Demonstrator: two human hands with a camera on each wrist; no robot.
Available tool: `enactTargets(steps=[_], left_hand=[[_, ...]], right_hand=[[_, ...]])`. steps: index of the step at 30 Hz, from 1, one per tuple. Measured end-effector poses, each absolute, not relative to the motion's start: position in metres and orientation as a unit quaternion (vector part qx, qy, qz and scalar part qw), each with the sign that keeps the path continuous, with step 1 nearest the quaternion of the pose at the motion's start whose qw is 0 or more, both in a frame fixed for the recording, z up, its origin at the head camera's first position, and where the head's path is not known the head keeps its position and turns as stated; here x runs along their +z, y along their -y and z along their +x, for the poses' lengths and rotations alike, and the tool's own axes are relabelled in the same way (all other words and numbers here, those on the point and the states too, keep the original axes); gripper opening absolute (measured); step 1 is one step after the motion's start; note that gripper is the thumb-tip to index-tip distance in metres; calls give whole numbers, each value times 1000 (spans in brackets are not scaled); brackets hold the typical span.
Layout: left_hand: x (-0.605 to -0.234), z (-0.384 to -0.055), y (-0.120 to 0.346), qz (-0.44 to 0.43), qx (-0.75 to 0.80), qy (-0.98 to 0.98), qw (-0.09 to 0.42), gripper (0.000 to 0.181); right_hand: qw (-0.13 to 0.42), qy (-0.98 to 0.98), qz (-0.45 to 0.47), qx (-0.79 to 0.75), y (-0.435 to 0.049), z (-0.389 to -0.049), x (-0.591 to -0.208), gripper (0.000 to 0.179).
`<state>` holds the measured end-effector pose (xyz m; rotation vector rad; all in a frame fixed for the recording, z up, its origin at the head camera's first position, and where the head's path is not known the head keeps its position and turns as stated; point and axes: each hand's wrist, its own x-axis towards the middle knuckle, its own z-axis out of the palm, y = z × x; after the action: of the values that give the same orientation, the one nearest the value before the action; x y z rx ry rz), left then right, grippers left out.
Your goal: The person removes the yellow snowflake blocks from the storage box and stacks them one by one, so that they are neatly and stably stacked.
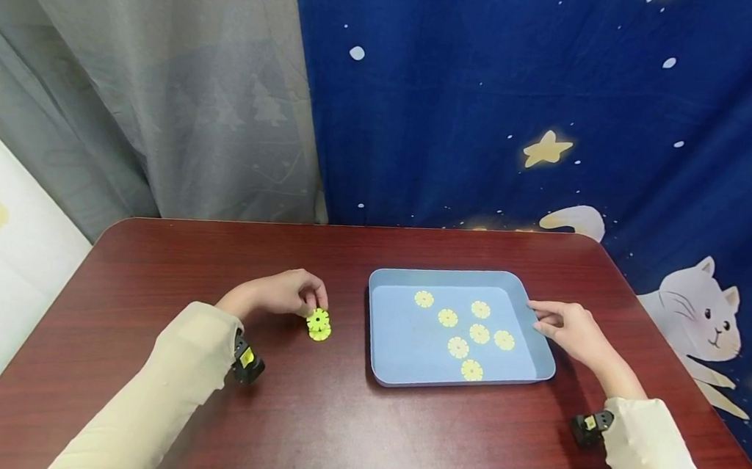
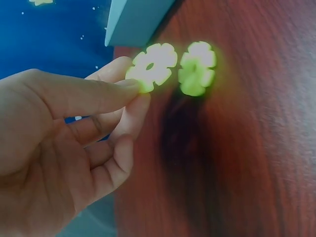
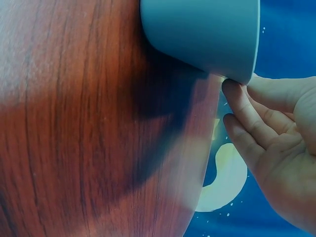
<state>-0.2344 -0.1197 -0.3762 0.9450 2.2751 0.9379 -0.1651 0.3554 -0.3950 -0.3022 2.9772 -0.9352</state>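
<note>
Cream sleeves [image 1: 151, 393] lie nearest, at the lower edge; left hand [image 1: 284, 291] pinches a yellow flower-shaped disc [image 2: 160, 58], thumb and fingertips closed on its edge; a second disc [image 2: 196, 71] sits just beside it, on or above the table [image 1: 308, 428], cannot tell which; right hand [image 1: 575, 333] grips the blue tray's [image 1: 400, 350] right rim, thumb against fingers; seven pale discs [image 1: 479, 333] lie inside.

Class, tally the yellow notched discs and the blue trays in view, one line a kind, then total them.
Yellow notched discs: 9
Blue trays: 1
Total: 10
</note>
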Motion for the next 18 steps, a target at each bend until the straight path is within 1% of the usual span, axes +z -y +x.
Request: enactTargets(steps=[5, 9, 13, 18], left_hand=[[-387, -236, 125, 352, 368, -825, 246, 20], [-393, -235, 126, 349, 387, -815, 253, 21], [-395, -234, 127, 343, 397, -809, 263, 19], [-396, -233, 128, 346, 397, -809, 262, 19]], right_hand=[[3, -950, -95, -299, -356, -165, -396, 39], [3, -950, -94, -298, -356, -165, -396, 38], [3, -950, -97, -299, -356, -165, -396, 38], [3, -949, -97, -299, -356, -166, -396, 38]])
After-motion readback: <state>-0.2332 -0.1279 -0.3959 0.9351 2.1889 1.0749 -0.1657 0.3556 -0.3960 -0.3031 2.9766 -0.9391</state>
